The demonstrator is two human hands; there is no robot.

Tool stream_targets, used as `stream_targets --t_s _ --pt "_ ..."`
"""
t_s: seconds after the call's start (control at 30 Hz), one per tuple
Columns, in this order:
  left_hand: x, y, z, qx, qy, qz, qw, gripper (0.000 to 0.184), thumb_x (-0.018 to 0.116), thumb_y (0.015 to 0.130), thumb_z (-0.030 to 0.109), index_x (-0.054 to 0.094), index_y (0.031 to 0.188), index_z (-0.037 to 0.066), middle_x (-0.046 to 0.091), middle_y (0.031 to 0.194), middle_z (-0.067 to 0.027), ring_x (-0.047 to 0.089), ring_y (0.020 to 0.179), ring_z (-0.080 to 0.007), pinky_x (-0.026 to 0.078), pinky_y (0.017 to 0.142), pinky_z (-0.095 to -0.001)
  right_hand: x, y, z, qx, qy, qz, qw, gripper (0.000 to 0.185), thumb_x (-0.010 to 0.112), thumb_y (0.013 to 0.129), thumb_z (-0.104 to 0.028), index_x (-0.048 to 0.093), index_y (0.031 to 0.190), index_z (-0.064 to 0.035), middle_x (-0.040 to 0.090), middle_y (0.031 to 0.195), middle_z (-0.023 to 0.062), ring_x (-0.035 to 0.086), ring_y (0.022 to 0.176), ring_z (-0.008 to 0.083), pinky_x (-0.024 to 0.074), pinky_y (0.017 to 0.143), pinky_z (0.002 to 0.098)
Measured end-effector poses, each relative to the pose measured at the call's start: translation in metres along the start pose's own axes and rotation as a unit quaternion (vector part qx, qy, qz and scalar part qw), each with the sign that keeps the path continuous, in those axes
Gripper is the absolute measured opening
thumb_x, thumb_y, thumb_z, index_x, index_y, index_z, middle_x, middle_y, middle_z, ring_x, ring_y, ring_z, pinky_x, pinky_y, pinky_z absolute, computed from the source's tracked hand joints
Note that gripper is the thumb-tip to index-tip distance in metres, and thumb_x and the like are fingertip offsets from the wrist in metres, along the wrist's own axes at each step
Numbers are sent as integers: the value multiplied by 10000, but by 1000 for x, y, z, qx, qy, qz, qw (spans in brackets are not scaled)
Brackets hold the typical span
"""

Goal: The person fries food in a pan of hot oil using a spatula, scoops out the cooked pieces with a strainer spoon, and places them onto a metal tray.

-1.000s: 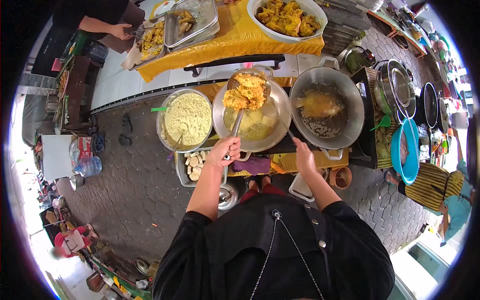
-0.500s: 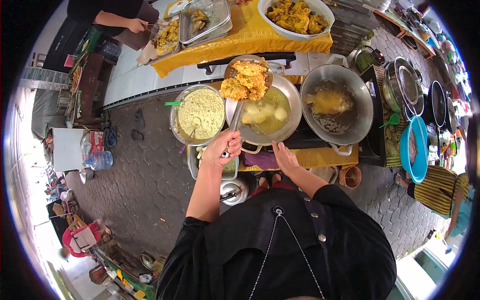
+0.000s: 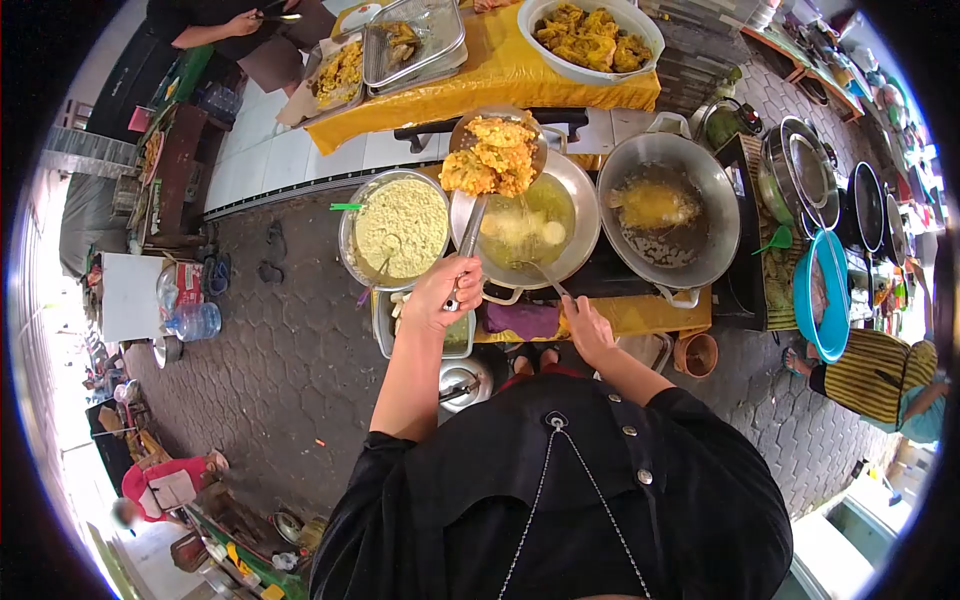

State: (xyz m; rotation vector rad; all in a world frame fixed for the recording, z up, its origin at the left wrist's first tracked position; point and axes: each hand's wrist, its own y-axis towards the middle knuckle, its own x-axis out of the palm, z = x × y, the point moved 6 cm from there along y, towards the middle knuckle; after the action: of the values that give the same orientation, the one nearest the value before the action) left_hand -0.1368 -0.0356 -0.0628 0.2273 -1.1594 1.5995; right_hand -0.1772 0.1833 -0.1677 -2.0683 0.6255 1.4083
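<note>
My left hand [image 3: 447, 290] is closed round the handle of a skimmer [image 3: 473, 228], which holds golden fried pieces [image 3: 492, 157] over the left rim of the middle wok [image 3: 585, 215]. Pale pieces [image 3: 522, 228] lie in that wok's oil. My right hand [image 3: 588, 326] grips the handle of a metal utensil [image 3: 546, 277], whose far end reaches into the same wok. Left of the wok stands a bowl of pale yellow batter [image 3: 402, 228] with a green-handled tool in it. To the right, a larger wok [image 3: 718, 222] holds a browned piece [image 3: 655, 203] in dark oil.
Beyond the woks, a yellow-covered table [image 3: 480, 85] bears a wire basket [image 3: 432, 40] and a white basin [image 3: 650, 60]. A person's hand [image 3: 243, 23] holds tongs at the upper left. A tub [image 3: 468, 345] of pale slices sits below the batter. A blue basin [image 3: 832, 335] is at right.
My right hand has gone from the middle wok's near rim to holding a utensil dipped in the oil. The other person's hand and tongs have drawn back from the tray.
</note>
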Motion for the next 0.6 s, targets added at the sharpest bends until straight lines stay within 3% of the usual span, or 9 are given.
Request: stream_targets --t_s 0.17,0.37,0.6 --pt "-3 1 -1 -9 -15 30 999 135 479 842 119 424 724 87 382 533 34 357 397 -60 286 360 -227 19 30 1 19 4 11 1000 483 497 759 -34 394 1231 -32 421 940 138 567 811 288 500 664 356" --pt "0 -1 1 1 19 18 1000 113 470 854 146 426 762 98 364 522 67 341 380 -44 293 362 -206 -23 16 8 47 65 30 996 504 482 759 0 390 1252 -48 425 938 153 568 803 310 493 666 370" --pt "-30 13 -21 -42 -31 22 998 191 487 831 139 412 658 105 358 515 50 340 386 -63 287 366 -218 -18 -23 9 14 8 23 1000 414 462 786 -80 411 1196 -55 444 935 136 573 774 283 503 622 370"
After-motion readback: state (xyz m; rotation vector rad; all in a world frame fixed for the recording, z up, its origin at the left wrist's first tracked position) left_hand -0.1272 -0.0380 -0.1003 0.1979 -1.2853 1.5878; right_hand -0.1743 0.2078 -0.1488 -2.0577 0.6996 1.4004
